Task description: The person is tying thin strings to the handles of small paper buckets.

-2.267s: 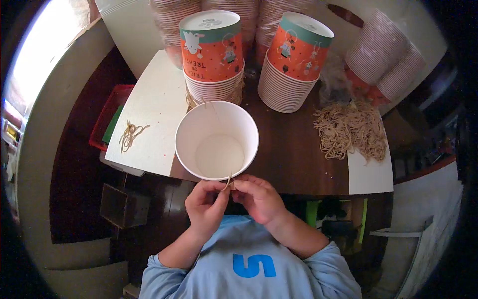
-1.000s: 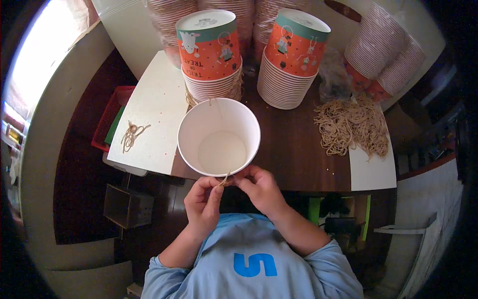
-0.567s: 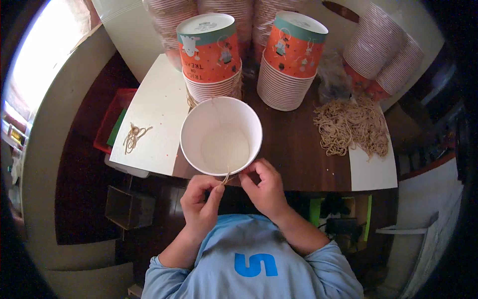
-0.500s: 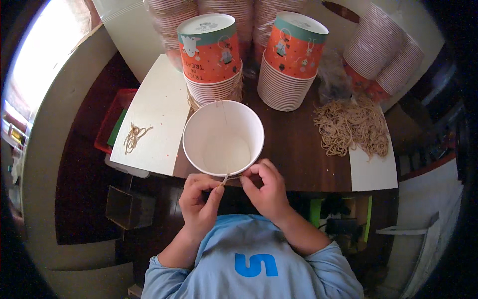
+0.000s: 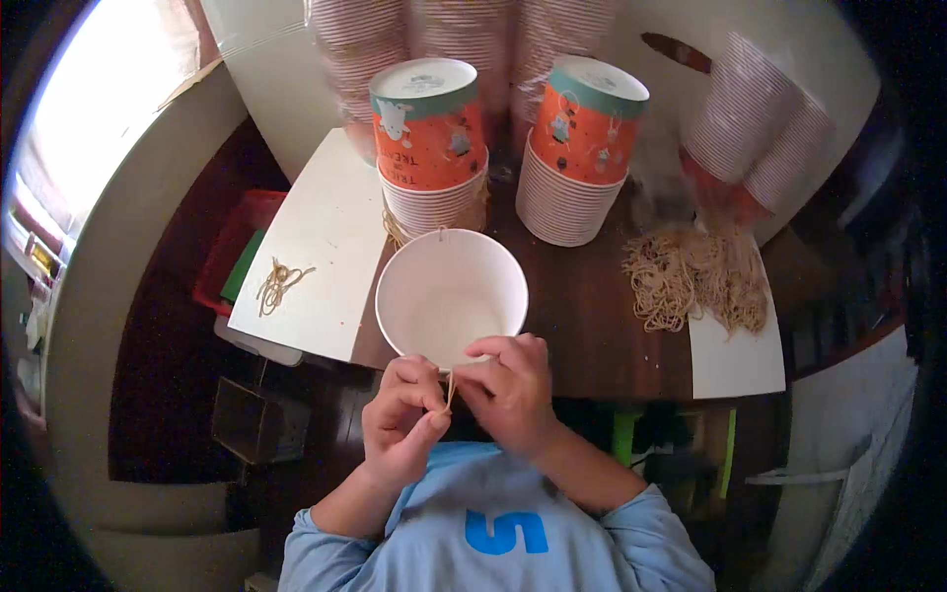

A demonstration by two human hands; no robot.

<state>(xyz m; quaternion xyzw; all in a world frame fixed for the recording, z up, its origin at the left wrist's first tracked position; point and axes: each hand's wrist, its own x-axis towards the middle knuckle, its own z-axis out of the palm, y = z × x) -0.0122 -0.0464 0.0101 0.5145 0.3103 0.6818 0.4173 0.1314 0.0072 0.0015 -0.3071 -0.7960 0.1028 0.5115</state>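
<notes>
A white-lined paper bucket (image 5: 452,296) stands at the table's near edge, its open mouth tilted toward me. At its near rim, my left hand (image 5: 404,419) is closed, pinching a tan string (image 5: 451,390) between thumb and forefinger. The string runs up from that pinch to the rim. My right hand (image 5: 513,395) is closed over the rim just to the right, fingers above it and thumb below; whether it also grips the string is hidden. A bit of string shows at the far rim.
Two nested stacks of upside-down orange paper buckets (image 5: 430,148) (image 5: 592,133) stand behind. Wrapped bucket stacks (image 5: 562,39) rise farther back. On the right lies a heap of tan strings (image 5: 681,276); a few loose strings (image 5: 281,286) lie on the white tabletop (image 5: 321,232) at left.
My right hand has moved left and up, its fingers now over the bucket's rim. My left hand has drawn the string slightly down. The whole view has shifted, placing the table lower.
</notes>
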